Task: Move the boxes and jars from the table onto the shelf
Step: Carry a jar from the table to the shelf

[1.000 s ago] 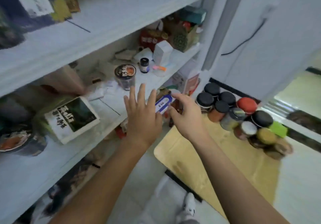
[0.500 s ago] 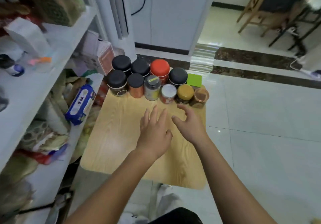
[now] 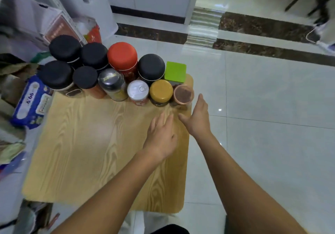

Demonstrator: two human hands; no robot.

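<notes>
Several jars stand in two rows at the far edge of the light wooden table (image 3: 87,143). The front row ends on the right with a yellow-lidded jar (image 3: 161,90) and a brown copper-rimmed jar (image 3: 183,94). Behind them stand a red-lidded tin (image 3: 123,56), black-lidded jars (image 3: 151,66) and a green-topped box (image 3: 175,70). My right hand (image 3: 196,117) hovers open just right of and below the brown jar, touching nothing. Over the table, my left hand (image 3: 161,135) is open and empty beside it.
The shelf unit runs along the left edge, with a blue wipes packet (image 3: 32,101) and crumpled bags on its lower level. A cardboard box (image 3: 41,21) sits at the upper left. White tiled floor (image 3: 272,125) lies to the right, with chair legs far back.
The view has swung from the shelf to the table. Both hands came away from the shelf empty and now reach toward the right end of the jar rows.
</notes>
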